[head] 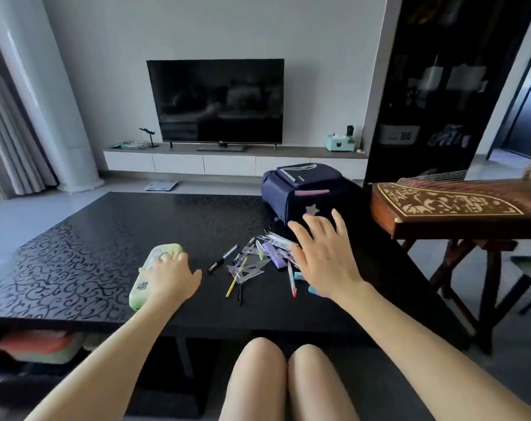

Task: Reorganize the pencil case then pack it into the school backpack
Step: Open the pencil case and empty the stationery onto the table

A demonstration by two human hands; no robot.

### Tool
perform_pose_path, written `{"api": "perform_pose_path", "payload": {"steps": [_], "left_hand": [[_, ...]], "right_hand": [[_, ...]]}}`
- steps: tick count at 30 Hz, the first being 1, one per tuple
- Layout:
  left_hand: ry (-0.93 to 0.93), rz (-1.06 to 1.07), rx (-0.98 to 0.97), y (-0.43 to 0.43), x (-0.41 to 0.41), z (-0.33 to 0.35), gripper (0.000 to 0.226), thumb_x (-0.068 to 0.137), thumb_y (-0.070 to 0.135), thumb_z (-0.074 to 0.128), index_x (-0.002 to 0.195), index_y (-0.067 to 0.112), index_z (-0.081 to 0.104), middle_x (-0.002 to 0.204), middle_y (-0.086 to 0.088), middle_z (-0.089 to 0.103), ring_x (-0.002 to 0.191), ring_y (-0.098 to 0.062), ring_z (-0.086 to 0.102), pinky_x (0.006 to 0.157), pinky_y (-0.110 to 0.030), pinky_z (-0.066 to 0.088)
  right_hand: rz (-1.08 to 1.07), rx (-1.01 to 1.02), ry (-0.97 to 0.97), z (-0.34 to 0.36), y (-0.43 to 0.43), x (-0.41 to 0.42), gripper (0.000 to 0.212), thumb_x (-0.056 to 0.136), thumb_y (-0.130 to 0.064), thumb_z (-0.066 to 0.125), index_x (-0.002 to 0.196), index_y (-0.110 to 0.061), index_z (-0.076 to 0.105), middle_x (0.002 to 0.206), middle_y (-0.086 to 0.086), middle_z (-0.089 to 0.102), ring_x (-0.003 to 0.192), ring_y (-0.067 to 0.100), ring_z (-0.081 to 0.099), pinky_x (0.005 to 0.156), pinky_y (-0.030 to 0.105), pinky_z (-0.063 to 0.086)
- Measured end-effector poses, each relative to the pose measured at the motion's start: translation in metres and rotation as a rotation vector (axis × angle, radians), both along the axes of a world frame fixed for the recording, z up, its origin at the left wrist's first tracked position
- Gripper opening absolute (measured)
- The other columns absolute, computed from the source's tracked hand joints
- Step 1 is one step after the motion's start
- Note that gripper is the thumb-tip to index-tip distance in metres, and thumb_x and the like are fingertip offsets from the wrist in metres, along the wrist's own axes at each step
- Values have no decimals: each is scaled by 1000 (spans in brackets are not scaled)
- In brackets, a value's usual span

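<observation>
My left grip [170, 279] lies relaxed on the pencil case [160, 253] under it; my right grip [325, 262] hovers spread above the loose pens [223, 258]. Best to hold the case steady and gather the pens together; the backpack [300, 192] sits just beyond.

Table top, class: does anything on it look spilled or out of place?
Yes: pens, pencils and set squares lie in a jumbled heap on the table, outside the green pencil case, which the left hand rests on. The right hand is spread open over them.
</observation>
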State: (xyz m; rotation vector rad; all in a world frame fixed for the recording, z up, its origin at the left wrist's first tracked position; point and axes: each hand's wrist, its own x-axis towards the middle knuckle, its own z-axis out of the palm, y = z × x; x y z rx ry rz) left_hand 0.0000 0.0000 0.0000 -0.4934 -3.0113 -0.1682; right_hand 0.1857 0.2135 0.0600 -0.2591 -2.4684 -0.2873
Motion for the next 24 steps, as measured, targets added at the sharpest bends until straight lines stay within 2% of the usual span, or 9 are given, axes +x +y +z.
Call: {"api": "perform_pose_path", "payload": {"steps": [2, 6, 11, 14, 19, 22, 24], "left_hand": [[-94, 153, -38, -5, -15, -15, 68, 82, 60, 46, 137, 22, 33, 142, -13, 37, 126, -35, 37, 106, -60, 23], [-190, 307, -35, -13, -49, -51, 87, 67, 73, 55, 137, 25, 32, 139, -17, 39, 124, -36, 38, 105, -62, 25], [-300, 415, 22, -15, -93, -68, 107, 61, 75, 61, 144, 28, 14, 141, -23, 33, 127, -39, 34, 105, -60, 24], [-353, 457, 106, -15, -113, -70, 115, 55, 70, 70, 144, 33, 8, 132, -20, 40, 120, -38, 42, 100, -54, 34], [-371, 396, 199, -13, -119, -65, 103, 57, 62, 72, 140, 34, 17, 116, -20, 47, 104, -38, 51, 85, -42, 44], [-343, 223, 303, -5, -101, -48, 99, 56, 61, 71, 137, 38, 20, 116, -18, 49, 95, -35, 54, 79, -37, 46], [-349, 98, 394, 5, -80, -30, 99, 51, 60, 71, 135, 42, 21, 115, -9, 47, 92, -30, 54, 73, -34, 44]], "right_hand": [[38, -26, -11, -15, 5, -16, 38, 91, -33, 34, 115, -14, 56, 105, 9, 62, 93, 29, 59, 103, 54, 35], [96, -66, -88, -56, 13, -39, 34, 90, -35, 36, 113, -16, 51, 102, 5, 63, 92, 26, 59, 102, 52, 37], [124, -50, -163, -85, 20, -65, 37, 90, -36, 38, 111, -18, 61, 101, 3, 64, 91, 24, 60, 102, 50, 38], [133, -69, -188, -96, 24, -80, 37, 91, -37, 38, 110, -18, 62, 100, 2, 64, 90, 23, 60, 101, 50, 40], [171, -210, -202, -108, 20, -98, 34, 89, -37, 39, 103, -19, 64, 96, -3, 66, 87, 20, 61, 100, 43, 38], [208, -408, -172, -107, 10, -109, 40, 88, -38, 37, 104, -16, 66, 98, -4, 69, 90, 18, 64, 91, 33, 41], [225, -617, -138, -102, 1, -115, 40, 92, -38, 40, 115, -13, 62, 109, -3, 67, 102, 16, 61, 89, 24, 38]]}}
